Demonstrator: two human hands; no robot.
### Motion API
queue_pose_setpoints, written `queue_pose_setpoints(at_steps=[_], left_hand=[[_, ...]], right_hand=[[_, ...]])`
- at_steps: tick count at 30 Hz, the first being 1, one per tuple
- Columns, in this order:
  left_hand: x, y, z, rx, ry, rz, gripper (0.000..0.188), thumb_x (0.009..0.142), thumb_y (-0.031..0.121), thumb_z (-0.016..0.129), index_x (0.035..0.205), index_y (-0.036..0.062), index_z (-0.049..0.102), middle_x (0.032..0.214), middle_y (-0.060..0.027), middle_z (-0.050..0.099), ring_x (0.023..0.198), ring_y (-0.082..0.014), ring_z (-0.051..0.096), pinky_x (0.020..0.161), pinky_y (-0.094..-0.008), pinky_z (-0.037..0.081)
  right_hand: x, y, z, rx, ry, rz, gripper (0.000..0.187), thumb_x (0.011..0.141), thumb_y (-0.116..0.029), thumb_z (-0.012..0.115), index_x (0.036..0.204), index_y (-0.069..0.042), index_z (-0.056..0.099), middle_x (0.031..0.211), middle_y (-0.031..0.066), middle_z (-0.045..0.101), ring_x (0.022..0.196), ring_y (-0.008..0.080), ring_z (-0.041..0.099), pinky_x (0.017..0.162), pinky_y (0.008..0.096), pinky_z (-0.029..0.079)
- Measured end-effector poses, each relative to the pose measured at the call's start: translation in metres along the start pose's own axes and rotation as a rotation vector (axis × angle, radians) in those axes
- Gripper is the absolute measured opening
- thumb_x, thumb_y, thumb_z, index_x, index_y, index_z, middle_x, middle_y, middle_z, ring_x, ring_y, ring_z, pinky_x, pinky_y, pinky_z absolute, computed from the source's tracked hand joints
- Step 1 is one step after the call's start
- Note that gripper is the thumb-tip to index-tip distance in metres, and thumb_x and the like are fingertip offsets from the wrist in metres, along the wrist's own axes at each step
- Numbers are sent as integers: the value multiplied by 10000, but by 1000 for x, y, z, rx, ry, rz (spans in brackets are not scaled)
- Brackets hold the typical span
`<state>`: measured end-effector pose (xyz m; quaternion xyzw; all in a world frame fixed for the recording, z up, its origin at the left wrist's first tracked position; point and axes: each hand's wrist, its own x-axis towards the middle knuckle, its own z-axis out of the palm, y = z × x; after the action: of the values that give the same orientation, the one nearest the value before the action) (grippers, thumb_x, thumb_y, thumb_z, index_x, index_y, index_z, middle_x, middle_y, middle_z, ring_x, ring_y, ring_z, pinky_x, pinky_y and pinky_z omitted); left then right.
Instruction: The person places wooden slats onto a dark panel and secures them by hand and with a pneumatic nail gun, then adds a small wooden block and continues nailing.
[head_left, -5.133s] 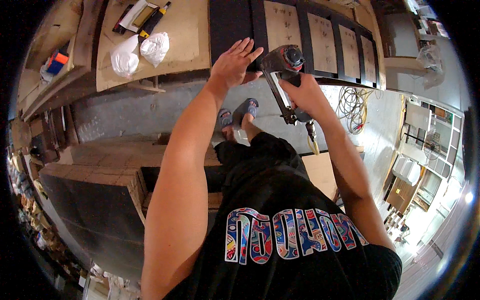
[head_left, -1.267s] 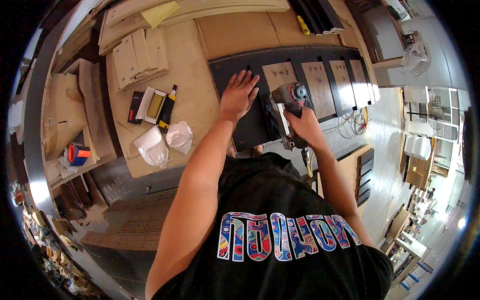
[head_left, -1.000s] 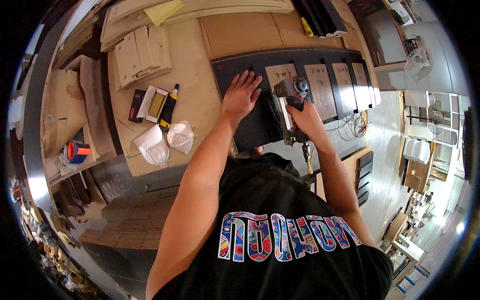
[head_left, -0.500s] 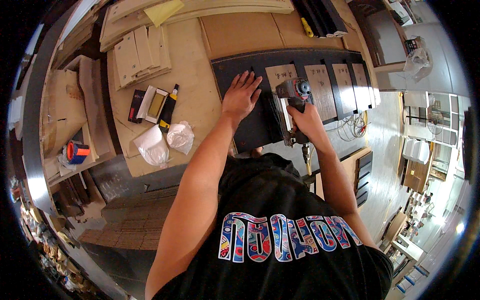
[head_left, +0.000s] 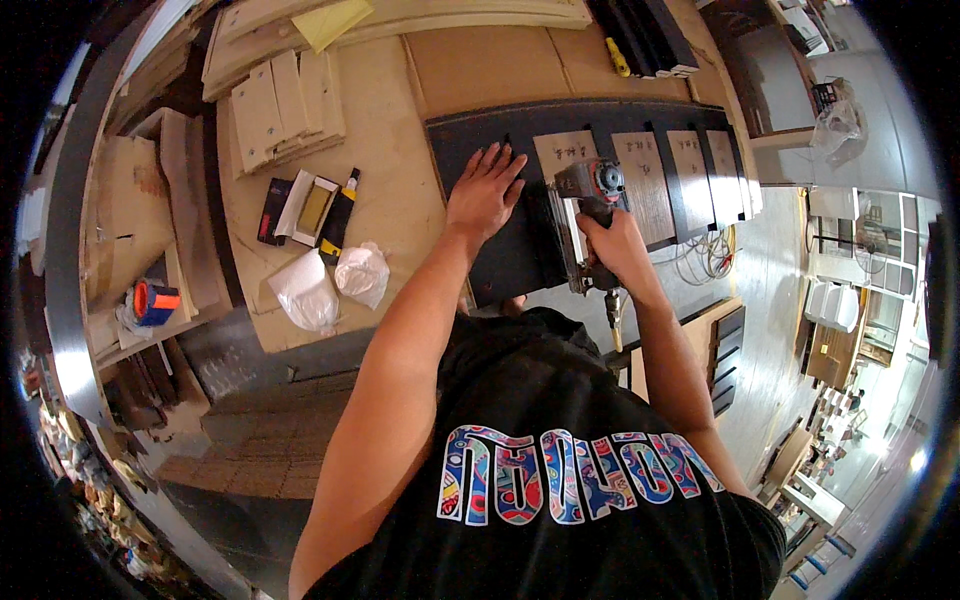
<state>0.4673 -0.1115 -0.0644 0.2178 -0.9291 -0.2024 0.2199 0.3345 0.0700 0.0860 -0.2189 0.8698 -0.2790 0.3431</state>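
Observation:
My left hand point(head_left: 483, 193) lies flat, fingers spread, on the left part of a long black panel point(head_left: 500, 270). My right hand point(head_left: 615, 245) is wrapped around the handle of a pneumatic nail gun point(head_left: 590, 180), grey and black with a red ring on its head. The nail gun rests over the panel, and an air hose fitting point(head_left: 613, 305) hangs from its handle end. Brown wood-grain boards point(head_left: 643, 185) with handwriting lie in a row along the panel, with black strips point(head_left: 675, 185) between them. The tool's nose is hidden beneath its body.
Left of the panel are an opened small box point(head_left: 315, 212), a black-and-yellow utility knife point(head_left: 338, 215) and white plastic bags point(head_left: 307, 290). Stacked pale wooden pieces point(head_left: 285, 105) stand behind them. Black bars point(head_left: 645, 40) and a yellow-handled tool point(head_left: 617, 57) lie at the back. A coiled hose point(head_left: 705, 255) hangs at right.
Hands and nail gun hold nearly the same places over the panel. The whole view has shifted very slightly.

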Motion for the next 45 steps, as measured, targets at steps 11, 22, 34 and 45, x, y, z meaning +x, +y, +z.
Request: queue_pose_setpoints(at_steps=[11,22,34,45], left_hand=[[-1,1,-1,-6,15,6,432,1056,325,582,1463,185,609,1505,-94,610,1474,-278,484,1254,-448,330],[0,3,-1,-32,13,1,434,1035,265,610,1461,183,609,1509,-98,607,1476,-276,481,1260,-447,326],[-2,0,-5,11,-71,-9,613,915,44,641,1505,186,556,1554,-85,565,1500,-283,448,1275,-448,316],[-3,3,-11,-33,-22,-2,593,928,67,647,1502,187,561,1550,-84,569,1492,-279,458,1273,-441,318]], right_hand=[[-1,-2,0,-34,-8,-26,361,927,-284,672,868,72,653,621,170,616,581,288,660,601,438,508],[1,7,2,-49,30,-45,378,915,-304,686,884,72,666,630,187,630,611,316,696,616,444,530],[-8,-9,4,-36,39,-14,378,914,-297,671,851,76,661,617,155,636,575,295,682,592,430,525],[-6,-15,6,-9,-35,-78,351,934,-283,689,870,61,655,632,141,633,557,267,669,569,420,509]])
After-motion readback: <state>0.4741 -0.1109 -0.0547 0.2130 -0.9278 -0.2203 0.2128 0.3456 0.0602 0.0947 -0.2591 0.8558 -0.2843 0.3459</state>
